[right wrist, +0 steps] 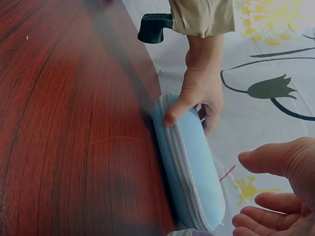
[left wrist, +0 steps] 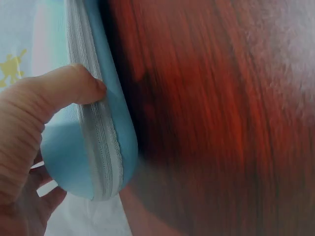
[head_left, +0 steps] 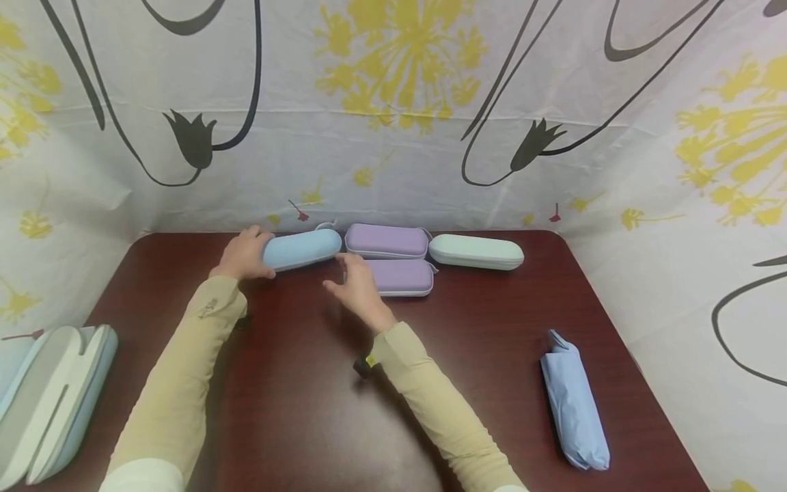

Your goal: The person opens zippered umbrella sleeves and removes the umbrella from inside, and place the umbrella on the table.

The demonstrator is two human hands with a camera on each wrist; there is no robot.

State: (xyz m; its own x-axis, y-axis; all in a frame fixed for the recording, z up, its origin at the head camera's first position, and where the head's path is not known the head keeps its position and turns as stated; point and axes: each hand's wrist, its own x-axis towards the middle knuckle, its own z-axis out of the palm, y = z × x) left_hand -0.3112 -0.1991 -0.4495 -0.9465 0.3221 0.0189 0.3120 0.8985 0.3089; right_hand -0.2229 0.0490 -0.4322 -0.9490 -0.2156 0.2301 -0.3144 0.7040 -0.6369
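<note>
A light blue zippered case point(head_left: 301, 249) lies at the back of the dark red-brown table, slightly slanted. My left hand point(head_left: 244, 254) grips its left end; in the left wrist view the thumb point(left wrist: 78, 88) presses on the grey zipper band, the other fingers partly hidden behind the case. My right hand point(head_left: 359, 287) hovers by the case's right end, thumb and fingers spread, holding nothing; the right wrist view shows a gap between them. Two purple cases stand to the right, one at the back point(head_left: 386, 240) and one in front point(head_left: 402, 279), partly behind my right hand.
A mint green case point(head_left: 476, 251) lies right of the back purple one. At the left edge is an opened blue case with a grey lining point(head_left: 67, 403). A light blue wrapped bundle, like a folded umbrella point(head_left: 576, 406), lies at the right. Patterned cloth point(head_left: 393, 157) hangs behind the table.
</note>
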